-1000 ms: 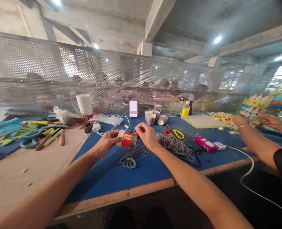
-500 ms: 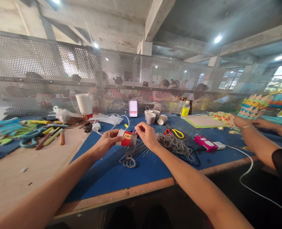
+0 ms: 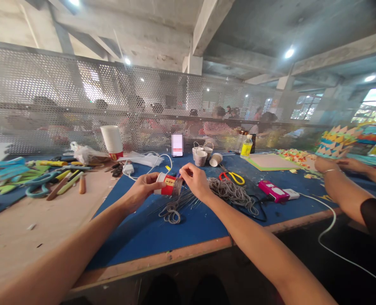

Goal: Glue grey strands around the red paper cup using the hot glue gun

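Left hand (image 3: pixel 143 188) angled inward, grasping sideways cup (image 3: pixel 166 184), thumb nearside; right hand (image 3: pixel 195 180) pinching at cup's cord-wrapped end (image 3: pixel 177 186), item gripped unclear.

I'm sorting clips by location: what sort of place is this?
Probably a shared craft workshop or classroom: a tangled heap of grey cord and red-and-yellow-handled scissors lie on the blue tabletop, and people show through the grey perforated metal screen.

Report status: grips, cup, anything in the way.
Left grip closed on red-and-white cup, cup tipped sideways. Right grip pinched at its grey-wrapped end, exact hold unclear. Cord tangle close by, no visible obstruction.
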The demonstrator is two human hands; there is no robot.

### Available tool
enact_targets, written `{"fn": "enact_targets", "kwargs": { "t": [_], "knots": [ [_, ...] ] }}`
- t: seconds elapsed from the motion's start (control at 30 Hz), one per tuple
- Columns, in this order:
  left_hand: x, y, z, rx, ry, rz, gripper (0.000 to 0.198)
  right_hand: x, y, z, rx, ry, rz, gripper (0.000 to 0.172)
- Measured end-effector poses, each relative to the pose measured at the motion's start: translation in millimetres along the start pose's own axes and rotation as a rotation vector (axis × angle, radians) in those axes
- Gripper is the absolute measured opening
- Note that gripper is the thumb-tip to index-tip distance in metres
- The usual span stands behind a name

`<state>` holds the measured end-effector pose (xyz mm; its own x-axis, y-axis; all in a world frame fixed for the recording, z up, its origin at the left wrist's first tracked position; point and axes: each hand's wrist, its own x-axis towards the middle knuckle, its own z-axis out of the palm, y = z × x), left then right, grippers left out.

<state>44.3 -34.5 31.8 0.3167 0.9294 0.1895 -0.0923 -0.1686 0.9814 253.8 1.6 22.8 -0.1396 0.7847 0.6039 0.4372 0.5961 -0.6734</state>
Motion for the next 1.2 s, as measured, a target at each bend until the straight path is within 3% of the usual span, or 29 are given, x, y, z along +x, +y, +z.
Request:
{"fn": "enact_targets", "kwargs": {
  "t": [1.2],
  "knots": [
    [-0.3,0.9,1.1,-0.01,-0.008,-0.016,0.022,0.1,0.3,-0.3,-0.034,0.011,-0.013,0.02]
  ]
}}
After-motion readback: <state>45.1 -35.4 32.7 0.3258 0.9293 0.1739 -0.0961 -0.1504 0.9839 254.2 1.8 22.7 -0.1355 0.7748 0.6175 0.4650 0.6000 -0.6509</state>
